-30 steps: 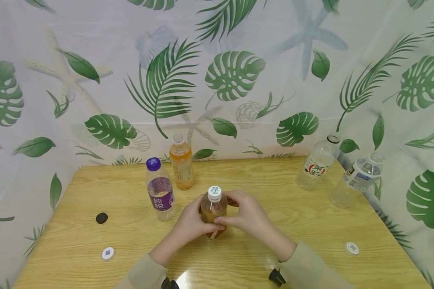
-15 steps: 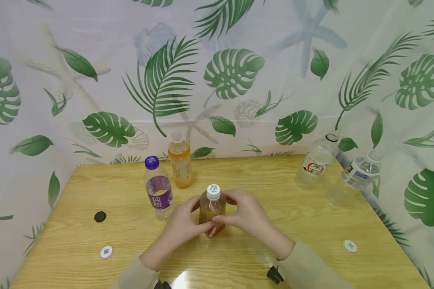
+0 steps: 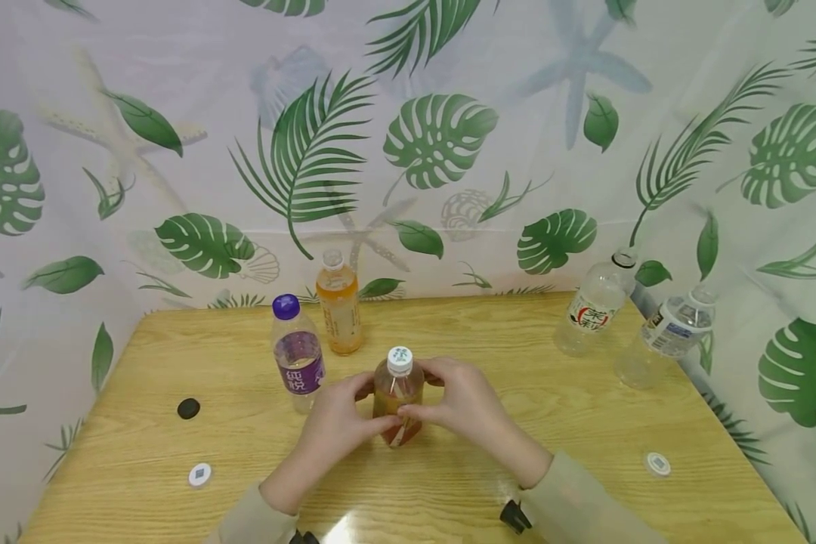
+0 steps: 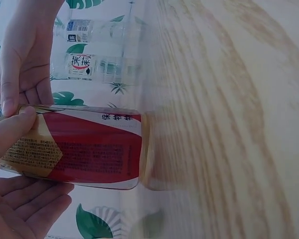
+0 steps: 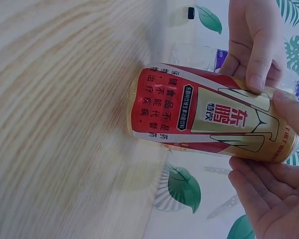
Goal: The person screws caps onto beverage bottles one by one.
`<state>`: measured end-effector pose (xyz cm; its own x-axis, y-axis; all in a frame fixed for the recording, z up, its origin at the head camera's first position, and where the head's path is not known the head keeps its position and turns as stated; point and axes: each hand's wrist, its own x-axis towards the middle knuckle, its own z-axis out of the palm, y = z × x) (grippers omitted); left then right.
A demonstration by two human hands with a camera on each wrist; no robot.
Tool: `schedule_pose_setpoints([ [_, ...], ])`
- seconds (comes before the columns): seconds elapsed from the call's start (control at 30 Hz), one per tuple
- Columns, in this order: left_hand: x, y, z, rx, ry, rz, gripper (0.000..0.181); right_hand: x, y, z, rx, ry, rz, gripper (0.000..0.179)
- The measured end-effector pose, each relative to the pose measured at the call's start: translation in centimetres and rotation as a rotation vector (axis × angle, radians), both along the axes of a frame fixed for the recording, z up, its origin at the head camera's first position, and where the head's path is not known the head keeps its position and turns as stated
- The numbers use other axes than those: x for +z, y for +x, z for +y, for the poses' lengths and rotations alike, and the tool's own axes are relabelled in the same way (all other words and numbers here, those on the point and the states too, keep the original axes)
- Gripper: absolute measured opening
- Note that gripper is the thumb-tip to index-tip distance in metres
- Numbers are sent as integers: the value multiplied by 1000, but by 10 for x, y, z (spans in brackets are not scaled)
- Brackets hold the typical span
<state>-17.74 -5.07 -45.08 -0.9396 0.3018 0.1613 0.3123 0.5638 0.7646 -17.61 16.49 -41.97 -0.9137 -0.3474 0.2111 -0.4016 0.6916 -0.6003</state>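
Observation:
A drink bottle point(image 3: 399, 389) with a white cap and a red-and-gold label stands upright at the middle of the wooden table. My left hand point(image 3: 340, 414) holds its left side, thumb in front and fingers behind. From the right, my right hand point(image 3: 465, 400) grips the same bottle, thumb across the front. In the left wrist view the label point(image 4: 97, 147) shows red with dense small print, and the two thumbs nearly meet near its upper part. Large characters on the label point(image 5: 224, 114) face the right wrist view. The hands hide parts of the bottle's sides.
Left of the hands stand a purple-capped bottle point(image 3: 299, 359) and an uncapped orange-tinted bottle point(image 3: 341, 310). Two uncapped clear bottles point(image 3: 593, 306) point(image 3: 669, 336) stand at the right. A black cap point(image 3: 188, 409) and two white caps point(image 3: 200, 474) point(image 3: 658, 464) lie on the table point(image 3: 489, 325).
My left thumb has drawn back leftward across the bottle's front, uncovering more of it. The right hand keeps its hold, and the bottle stays in nearly the same spot.

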Motion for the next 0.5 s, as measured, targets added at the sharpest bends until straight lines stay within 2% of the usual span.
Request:
schedule_pose_setpoints([
  [0.27, 2, -5, -5, 12, 24, -17, 58, 5, -7, -7, 4, 5, 20, 57],
  [0.5, 2, -10, -5, 76, 14, 14, 58, 10, -15, -15, 13, -2, 55, 58],
])
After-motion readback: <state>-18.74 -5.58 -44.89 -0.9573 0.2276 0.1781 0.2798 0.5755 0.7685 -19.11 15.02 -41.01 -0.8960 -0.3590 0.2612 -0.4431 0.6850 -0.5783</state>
